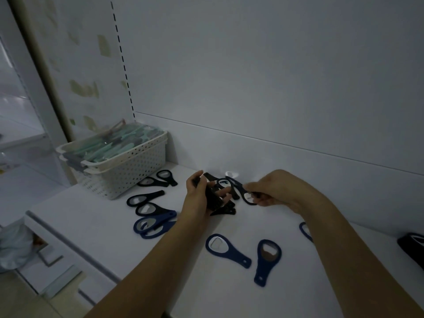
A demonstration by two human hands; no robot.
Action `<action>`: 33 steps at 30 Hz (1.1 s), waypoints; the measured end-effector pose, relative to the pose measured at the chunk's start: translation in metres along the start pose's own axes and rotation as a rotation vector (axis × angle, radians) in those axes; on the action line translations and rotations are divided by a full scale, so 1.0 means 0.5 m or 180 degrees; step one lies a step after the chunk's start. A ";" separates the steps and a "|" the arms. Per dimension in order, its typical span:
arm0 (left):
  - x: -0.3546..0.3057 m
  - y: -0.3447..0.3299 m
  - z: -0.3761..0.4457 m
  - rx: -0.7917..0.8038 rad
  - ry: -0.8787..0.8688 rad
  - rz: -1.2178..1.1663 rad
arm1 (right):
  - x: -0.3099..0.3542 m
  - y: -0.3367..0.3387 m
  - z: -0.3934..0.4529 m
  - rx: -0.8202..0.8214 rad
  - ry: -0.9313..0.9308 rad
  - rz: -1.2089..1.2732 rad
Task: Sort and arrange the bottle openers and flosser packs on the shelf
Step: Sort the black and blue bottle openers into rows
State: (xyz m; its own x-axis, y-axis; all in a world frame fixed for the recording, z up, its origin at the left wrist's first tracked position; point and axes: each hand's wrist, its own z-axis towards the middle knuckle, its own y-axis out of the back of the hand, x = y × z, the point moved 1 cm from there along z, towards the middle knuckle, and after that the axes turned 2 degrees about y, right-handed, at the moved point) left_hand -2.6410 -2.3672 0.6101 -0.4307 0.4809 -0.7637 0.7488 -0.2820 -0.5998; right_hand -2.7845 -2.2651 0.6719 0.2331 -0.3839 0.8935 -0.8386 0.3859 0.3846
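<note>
We are gripping a stack of black plastic bottle openers (214,198) in our left hand (198,196) and pinching one more black opener (243,191) in our right hand (273,191) above the white shelf (119,237). Blue oval-headed openers (267,260) are lying scattered on the shelf, and the mint-green flosser packs (110,145) are sitting in the white perforated basket (128,171) at the far left.

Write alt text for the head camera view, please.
A person's left hand grips a bundle of black bottle openers while the right hand pinches another opener; more openers lie on the white shelf beside a basket of flosser packs.
</note>
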 end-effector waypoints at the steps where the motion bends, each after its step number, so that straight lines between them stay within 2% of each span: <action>1: 0.001 0.001 -0.001 0.0035 0.0036 -0.0034 | 0.008 -0.007 -0.001 -0.0100 0.0260 -0.0079; 3: 0.002 0.004 -0.004 0.0165 0.0086 -0.0140 | 0.016 -0.031 -0.001 -0.0302 0.0735 -0.0514; 5: 0.002 0.011 -0.006 0.0202 -0.0096 0.0015 | 0.017 -0.060 -0.001 -0.0382 0.1184 -0.0953; 8: -0.006 0.028 -0.001 -0.0200 -0.0508 0.0183 | 0.012 -0.070 0.008 -0.0685 0.1706 -0.1062; 11: -0.024 0.043 0.006 -0.0626 -0.0865 0.0202 | -0.014 -0.065 0.032 -0.1140 0.1815 -0.1222; 12: -0.028 0.046 0.007 -0.0669 -0.0942 0.0182 | -0.029 -0.073 0.039 -0.1038 0.1752 -0.1397; 16: -0.026 0.052 0.008 -0.0646 -0.0992 0.0089 | -0.089 -0.129 0.060 -0.0071 0.1853 -0.2318; 20: -0.026 0.053 0.005 -0.0584 -0.1251 0.0537 | -0.092 -0.126 0.067 -0.0200 0.2070 -0.2378; 23: -0.025 0.046 0.010 -0.0379 -0.0961 0.0267 | -0.086 -0.118 0.065 -0.0385 0.2268 -0.2256; 26: -0.024 0.044 0.019 -0.0401 -0.0686 -0.0018 | -0.072 -0.101 0.062 -0.1040 0.2402 -0.2060; 28: -0.027 0.042 0.017 -0.0317 -0.0739 -0.0101 | -0.055 -0.081 0.057 -0.1544 0.2505 -0.1775; 30: -0.033 0.037 0.010 -0.0191 -0.0704 -0.0206 | -0.035 -0.062 0.048 -0.1788 0.2589 -0.1295; 33: -0.034 0.024 0.003 0.0044 -0.0236 -0.0376 | -0.001 -0.045 0.030 -0.1615 0.2374 -0.0640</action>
State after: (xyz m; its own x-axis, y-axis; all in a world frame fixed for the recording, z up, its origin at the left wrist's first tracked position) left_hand -2.6257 -2.3800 0.6156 -0.5520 0.4488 -0.7028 0.6837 -0.2388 -0.6896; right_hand -2.7732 -2.2862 0.6592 0.7554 0.0881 0.6493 -0.4728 0.7594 0.4470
